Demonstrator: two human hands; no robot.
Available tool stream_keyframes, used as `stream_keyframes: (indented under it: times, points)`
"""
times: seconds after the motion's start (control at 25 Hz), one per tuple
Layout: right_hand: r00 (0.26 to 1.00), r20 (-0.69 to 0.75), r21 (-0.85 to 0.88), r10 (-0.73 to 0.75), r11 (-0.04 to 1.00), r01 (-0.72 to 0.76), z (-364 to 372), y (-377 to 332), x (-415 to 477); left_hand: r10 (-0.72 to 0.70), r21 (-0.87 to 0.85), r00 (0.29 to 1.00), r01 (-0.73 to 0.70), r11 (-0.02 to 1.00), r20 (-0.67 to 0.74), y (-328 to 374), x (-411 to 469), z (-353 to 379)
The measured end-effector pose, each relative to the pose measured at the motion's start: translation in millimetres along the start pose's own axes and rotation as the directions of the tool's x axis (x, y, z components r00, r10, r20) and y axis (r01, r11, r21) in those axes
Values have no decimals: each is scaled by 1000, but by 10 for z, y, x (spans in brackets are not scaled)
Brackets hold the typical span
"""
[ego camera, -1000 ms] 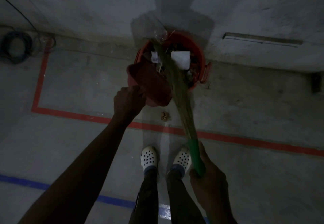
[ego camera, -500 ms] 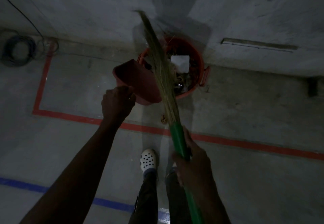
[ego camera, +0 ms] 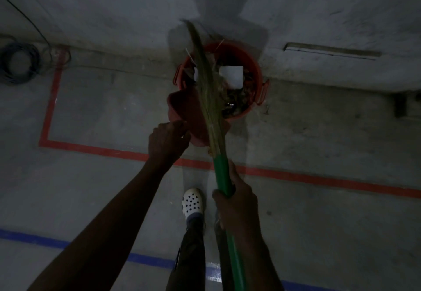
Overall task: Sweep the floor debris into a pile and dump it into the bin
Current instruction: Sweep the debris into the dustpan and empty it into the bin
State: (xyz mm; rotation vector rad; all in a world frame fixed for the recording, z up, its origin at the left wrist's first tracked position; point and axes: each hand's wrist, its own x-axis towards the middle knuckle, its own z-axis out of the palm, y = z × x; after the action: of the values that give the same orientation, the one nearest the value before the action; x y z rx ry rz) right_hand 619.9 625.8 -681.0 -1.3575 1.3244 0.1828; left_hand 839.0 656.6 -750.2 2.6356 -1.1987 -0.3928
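A red bin (ego camera: 257, 71) stands against the wall, holding litter and a white square piece (ego camera: 231, 76). My left hand (ego camera: 167, 141) grips the near end of a dark red dustpan (ego camera: 188, 111), tilted at the bin's front rim. My right hand (ego camera: 234, 206) holds the green handle of a broom (ego camera: 222, 174). Its straw bristles (ego camera: 206, 78) lie across the dustpan and reach over the bin toward the wall. A small scrap of debris (ego camera: 209, 151) shows on the floor beside the bristle base.
Concrete floor with a red tape line (ego camera: 319, 179) crossing in front of the bin and a blue line (ego camera: 34, 240) nearer me. A coil of dark cable (ego camera: 19, 62) lies at the far left by the wall. My white clog (ego camera: 192, 204) stands below the dustpan.
The broom bristles swung from the bin up toward the wall, then came down over the dustpan and bin. The dustpan shifted left, then back against the bin's rim. My right foot went out of sight.
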Motion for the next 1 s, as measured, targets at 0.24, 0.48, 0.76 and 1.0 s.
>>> stream_keyframes:
  times: [0.24, 0.48, 0.76, 1.0]
  points:
    - [995, 1, -184, 100, 978, -98, -272, 268, 109, -80, 18, 996, 80, 997, -28, 50, -160, -141]
    - [979, -125, -123, 162, 976, -177, -920, 1300, -588, -193, -72, 968, 183, 980, -161, -135, -867, -170]
    - [992, 123, -507, 8, 860, 56, -1034, 1931, -678, -457, -101, 886, 449, 888, -81, -252, -1850, 127]
    - [968, 212, -625, 133, 780, 30, -906, 1888, -179, -684, -196, 729, 670, 716, -4, -116, -2467, 646]
